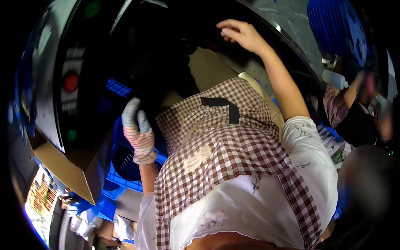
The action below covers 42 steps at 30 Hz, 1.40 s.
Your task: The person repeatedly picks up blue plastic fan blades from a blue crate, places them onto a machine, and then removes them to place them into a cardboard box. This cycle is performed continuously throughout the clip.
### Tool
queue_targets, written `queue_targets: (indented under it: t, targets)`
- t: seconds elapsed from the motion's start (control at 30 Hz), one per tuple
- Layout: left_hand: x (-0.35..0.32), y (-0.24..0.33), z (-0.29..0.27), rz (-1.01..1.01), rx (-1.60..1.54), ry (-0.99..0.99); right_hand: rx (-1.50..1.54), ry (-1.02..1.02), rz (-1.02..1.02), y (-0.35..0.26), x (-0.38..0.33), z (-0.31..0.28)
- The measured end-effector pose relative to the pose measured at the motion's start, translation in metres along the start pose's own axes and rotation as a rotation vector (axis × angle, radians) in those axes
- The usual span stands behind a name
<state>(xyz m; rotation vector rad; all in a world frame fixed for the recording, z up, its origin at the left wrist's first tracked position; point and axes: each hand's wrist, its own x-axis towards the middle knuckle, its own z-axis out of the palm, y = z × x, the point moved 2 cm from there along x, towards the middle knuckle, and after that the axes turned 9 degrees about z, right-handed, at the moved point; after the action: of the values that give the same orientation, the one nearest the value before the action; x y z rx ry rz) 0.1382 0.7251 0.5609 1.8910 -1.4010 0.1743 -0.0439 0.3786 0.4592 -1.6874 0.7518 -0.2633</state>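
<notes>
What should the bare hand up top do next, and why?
Probably reach a little further into the dark opening and feel for a grip. The right hand hovers open at its edge, holding nothing, while the gloved left hand hangs empty over the blue crate.

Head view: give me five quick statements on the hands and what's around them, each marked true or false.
1. The left hand wears a striped knit glove with grey fingertips. True.
2. The right hand is gloved too. False: it is bare.
3. The right hand reaches up toward a dark opening, arm stretched out. True.
4. The person's red-and-white checked apron is plain green. False: it is checked, over a white top.
5. The blue plastic crate sits to the right of the right arm. False: it lies below the left hand, beside a brown cardboard box.
</notes>
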Motion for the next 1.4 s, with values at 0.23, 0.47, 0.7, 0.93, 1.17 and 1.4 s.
queue_targets:
  t: [0.23, 0.47, 0.7, 0.93, 1.17, 1.4]
  targets:
    - [0.002, -0.007, 0.027, -0.107, 0.006, -0.28, -0.405, 0.099, 0.35, 0.21, 0.047, 0.051]
    - [-0.062, 0.017, 0.01, -0.531, 0.03, -0.286, -0.672, -0.189, 0.478, 0.267, 0.095, 0.131]
    - [-0.082, 0.065, -0.022, -0.878, 0.06, -0.305, -0.535, -0.296, 0.885, 0.373, 0.106, 0.181]
    - [-0.086, 0.064, -0.029, -0.98, -0.034, -0.312, -0.453, -0.106, 0.952, 0.391, 0.069, 0.201]
    - [-0.101, 0.041, -0.02, -0.891, -0.086, -0.29, -0.468, 0.109, 0.223, 0.172, 0.004, 0.092]
    - [-0.119, 0.02, 0.005, -0.689, -0.251, -0.304, -0.259, 0.584, -0.295, -0.05, -0.064, -0.026]
